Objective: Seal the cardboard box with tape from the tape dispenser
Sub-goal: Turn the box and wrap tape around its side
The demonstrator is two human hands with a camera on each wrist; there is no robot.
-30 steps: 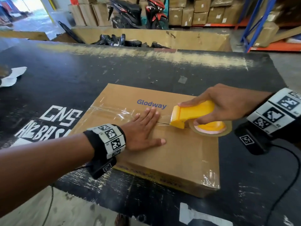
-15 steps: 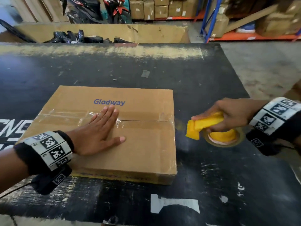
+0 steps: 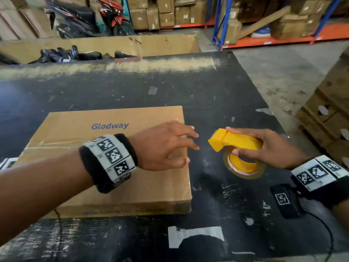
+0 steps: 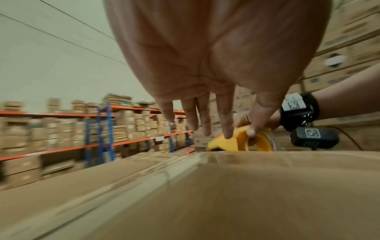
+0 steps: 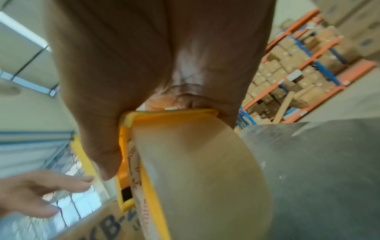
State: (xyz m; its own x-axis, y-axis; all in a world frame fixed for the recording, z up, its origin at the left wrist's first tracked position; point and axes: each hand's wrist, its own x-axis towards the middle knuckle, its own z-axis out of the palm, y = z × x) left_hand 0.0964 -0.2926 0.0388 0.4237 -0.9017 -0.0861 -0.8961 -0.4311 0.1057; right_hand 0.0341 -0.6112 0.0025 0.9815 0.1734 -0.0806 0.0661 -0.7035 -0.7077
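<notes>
A flat cardboard box point(image 3: 79, 129) printed "Glodway" lies on the black table point(image 3: 132, 87), with clear tape along its centre seam. My left hand point(image 3: 170, 146) hovers over the box's right edge, fingers spread and straight, holding nothing; the left wrist view shows the same fingers point(image 4: 205, 120) above the box top point(image 4: 246, 194). Just right of the box, my right hand point(image 3: 264, 146) grips the yellow tape dispenser point(image 3: 236, 142) with its roll of tape point(image 3: 243, 170) over the table. In the right wrist view the roll point(image 5: 205, 170) and yellow frame point(image 5: 174, 113) fill the middle.
A white sticker patch point(image 3: 194, 235) lies on the table near the front edge. A long open carton point(image 3: 113, 44) with black bags stands behind the table. Shelving point(image 3: 264, 19) with boxes and scooters point(image 3: 113, 17) lies beyond. Stacked cartons point(image 3: 330, 114) stand at the right.
My right hand has pulled the dispenser off the box's right end and holds it beside the box. My left hand has lifted from the box top and moved right toward the dispenser.
</notes>
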